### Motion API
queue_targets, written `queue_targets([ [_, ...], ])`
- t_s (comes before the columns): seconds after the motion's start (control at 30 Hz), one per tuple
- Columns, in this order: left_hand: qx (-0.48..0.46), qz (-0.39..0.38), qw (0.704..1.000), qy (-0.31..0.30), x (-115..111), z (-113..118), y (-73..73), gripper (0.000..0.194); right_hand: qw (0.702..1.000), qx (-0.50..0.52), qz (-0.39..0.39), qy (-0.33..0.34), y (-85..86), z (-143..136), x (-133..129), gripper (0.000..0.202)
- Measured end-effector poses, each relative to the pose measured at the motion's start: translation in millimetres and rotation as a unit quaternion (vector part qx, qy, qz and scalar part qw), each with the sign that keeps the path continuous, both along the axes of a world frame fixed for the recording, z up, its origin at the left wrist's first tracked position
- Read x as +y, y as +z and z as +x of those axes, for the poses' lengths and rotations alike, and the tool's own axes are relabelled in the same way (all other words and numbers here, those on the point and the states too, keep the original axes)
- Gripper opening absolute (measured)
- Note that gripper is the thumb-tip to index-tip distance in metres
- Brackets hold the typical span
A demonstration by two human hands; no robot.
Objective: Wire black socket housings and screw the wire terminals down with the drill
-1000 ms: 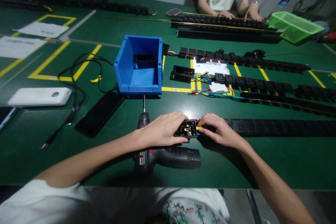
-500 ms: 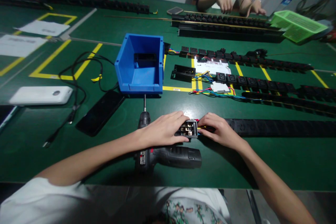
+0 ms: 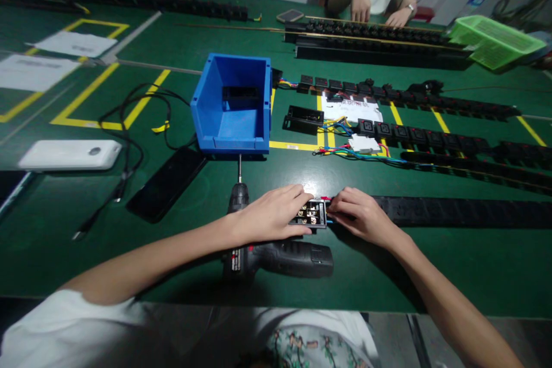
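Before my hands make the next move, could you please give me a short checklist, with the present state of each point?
1. Left hand steadies the black housing: ok, it wraps over the housing from one side.
2. Housing open, metal terminals showing: ok, though the left hand covers part.
3. Right hand at the wires beside the housing: ok, its exact grip is hidden.
4. Wire ends seated on the terminals: cannot tell, too small and partly covered.
5. Power drill free to lift: not ok, the left forearm crosses above it.
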State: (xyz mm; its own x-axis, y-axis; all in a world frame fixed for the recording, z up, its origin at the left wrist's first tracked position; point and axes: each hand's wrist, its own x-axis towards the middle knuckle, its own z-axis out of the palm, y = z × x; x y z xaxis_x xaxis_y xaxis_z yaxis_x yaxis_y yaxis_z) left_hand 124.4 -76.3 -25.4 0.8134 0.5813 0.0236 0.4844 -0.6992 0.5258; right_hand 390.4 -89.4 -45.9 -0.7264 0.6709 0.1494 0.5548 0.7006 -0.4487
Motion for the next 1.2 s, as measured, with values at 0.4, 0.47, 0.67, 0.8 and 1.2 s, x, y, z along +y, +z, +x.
queue_targets([
  [0.4, 0.017, 0.017, 1.0, -0.001, -0.2, 3.6, 0.5, 0.056, 0.988, -0.104, 0.118, -0.005, -1.3, -8.3, -5.8, 0.019],
  [0.47, 0.016, 0.016, 1.0, -0.003, -0.1, 3.6, -0.2, 0.056, 0.989, -0.093, 0.115, -0.006, -1.8, -8.1, -6.1, 0.017],
  [0.67, 0.027, 0.026, 0.999, -0.002, 0.5, 3.5, -2.0, 0.059, 0.993, -0.062, 0.097, -0.01, -5.8, -2.8, -5.7, 0.013],
  [0.8, 0.035, 0.032, 0.999, 0.0, 0.1, 3.5, -2.0, 0.06, 0.997, -0.032, 0.068, 0.001, -2.4, 2.1, -3.1, 0.012],
  [1.2, 0.085, 0.052, 0.995, 0.019, 3.0, -5.3, 11.5, 0.069, 1.0, 0.015, 0.002, -0.013, 4.5, 9.9, 2.7, 0.007],
])
